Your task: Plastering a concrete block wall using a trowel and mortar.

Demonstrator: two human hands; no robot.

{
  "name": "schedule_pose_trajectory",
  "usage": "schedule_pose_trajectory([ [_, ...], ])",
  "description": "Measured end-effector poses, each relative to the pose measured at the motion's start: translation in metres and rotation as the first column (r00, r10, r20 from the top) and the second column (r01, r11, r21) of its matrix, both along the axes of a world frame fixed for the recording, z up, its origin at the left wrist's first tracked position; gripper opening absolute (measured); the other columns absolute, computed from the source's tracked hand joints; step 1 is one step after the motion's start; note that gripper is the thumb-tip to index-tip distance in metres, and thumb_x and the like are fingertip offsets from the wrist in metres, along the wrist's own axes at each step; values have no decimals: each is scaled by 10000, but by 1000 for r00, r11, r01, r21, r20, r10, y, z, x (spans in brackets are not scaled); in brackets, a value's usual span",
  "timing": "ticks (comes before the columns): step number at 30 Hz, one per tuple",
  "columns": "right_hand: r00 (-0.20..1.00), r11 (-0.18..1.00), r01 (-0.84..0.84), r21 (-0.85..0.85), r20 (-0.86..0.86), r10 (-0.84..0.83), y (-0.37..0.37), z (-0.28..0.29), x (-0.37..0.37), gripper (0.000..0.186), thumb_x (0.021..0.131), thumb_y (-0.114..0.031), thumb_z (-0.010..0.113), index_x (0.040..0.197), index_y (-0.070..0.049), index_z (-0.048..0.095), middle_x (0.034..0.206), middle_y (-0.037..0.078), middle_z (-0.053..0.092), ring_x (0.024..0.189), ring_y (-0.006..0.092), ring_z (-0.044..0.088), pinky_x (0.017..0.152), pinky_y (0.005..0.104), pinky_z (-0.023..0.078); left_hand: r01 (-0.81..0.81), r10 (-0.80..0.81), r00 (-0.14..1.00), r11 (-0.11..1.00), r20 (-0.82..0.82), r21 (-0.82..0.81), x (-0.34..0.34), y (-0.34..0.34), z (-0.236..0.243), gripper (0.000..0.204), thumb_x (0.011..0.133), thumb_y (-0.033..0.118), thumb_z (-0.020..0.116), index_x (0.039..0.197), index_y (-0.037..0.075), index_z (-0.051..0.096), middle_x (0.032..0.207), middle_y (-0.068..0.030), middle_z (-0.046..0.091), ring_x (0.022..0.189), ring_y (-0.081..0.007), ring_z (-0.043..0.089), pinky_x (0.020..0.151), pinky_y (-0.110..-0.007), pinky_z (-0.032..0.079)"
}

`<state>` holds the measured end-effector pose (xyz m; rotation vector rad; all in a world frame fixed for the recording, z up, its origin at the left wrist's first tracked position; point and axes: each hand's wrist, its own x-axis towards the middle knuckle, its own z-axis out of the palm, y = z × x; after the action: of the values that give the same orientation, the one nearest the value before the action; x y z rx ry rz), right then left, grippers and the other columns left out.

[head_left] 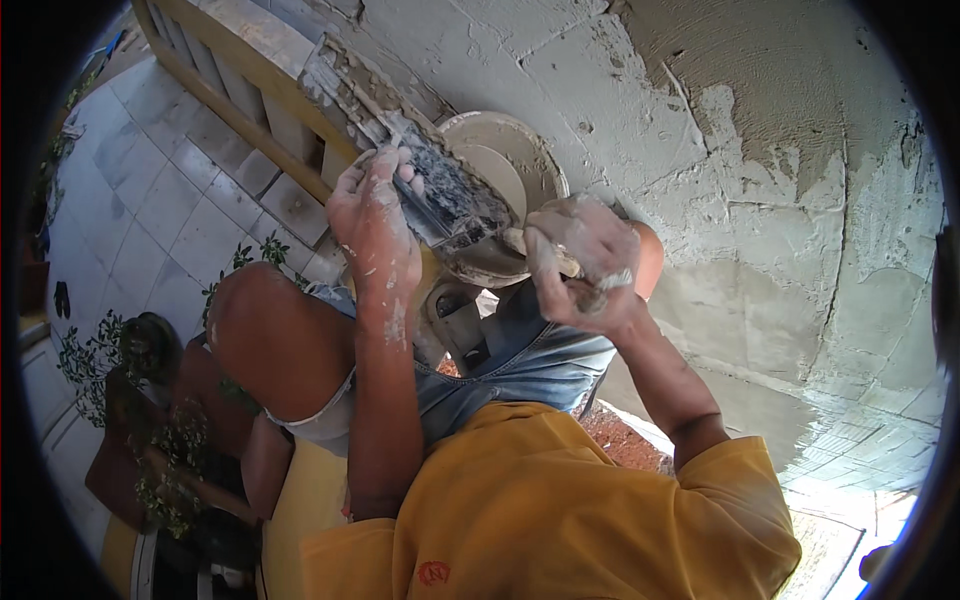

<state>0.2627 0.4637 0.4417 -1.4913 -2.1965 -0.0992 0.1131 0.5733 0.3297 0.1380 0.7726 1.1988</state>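
Observation:
My left hand (pixel 375 195), dusted with white plaster, is closed around the handle of a long plastering trowel (pixel 455 190). The trowel's flat face is smeared with grey plaster and reaches from the upper left down to the middle. My right hand (pixel 592 255), also caked with plaster, is closed around the pale handle of a small tool (pixel 515 240), close to the trowel's lower end. I cannot make out the small tool's working end. Beneath the trowel stands a round, plaster-coated bucket (pixel 550 165), partly hidden by the trowel and my right hand.
A wall (pixel 720 190) with patchy wet and dry plaster runs along the right. At the upper left a yellow-edged railing (pixel 240 105) borders a tiled floor (pixel 150 205). Potted plants (pixel 100 365) and a dark bust-like figure (pixel 150 345) stand at the left.

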Motion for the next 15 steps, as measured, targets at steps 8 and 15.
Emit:
schedule_pose_trajectory([
  [8,800,506,580,-638,563,-208,-3,-38,45,432,912,-451,690,1078,-63,786,1217,235,674,1246,427,595,1027,535,498,14,-13,991,1000,134,-4,-24,4,11,276,1022,149,684,1224,-30,626,1040,-64,670,773,-101,550,676,-252,476],
  [15,809,476,533,-700,587,-42,8,-67,54,385,896,-377,679,987,-10,752,1156,261,682,1186,423,630,967,550,521,60,-93,931,993,352,104,-39,6,-25,324,1110,340,531,1207,41,612,909,10,582,692,-64,493,602,-240,440],
])
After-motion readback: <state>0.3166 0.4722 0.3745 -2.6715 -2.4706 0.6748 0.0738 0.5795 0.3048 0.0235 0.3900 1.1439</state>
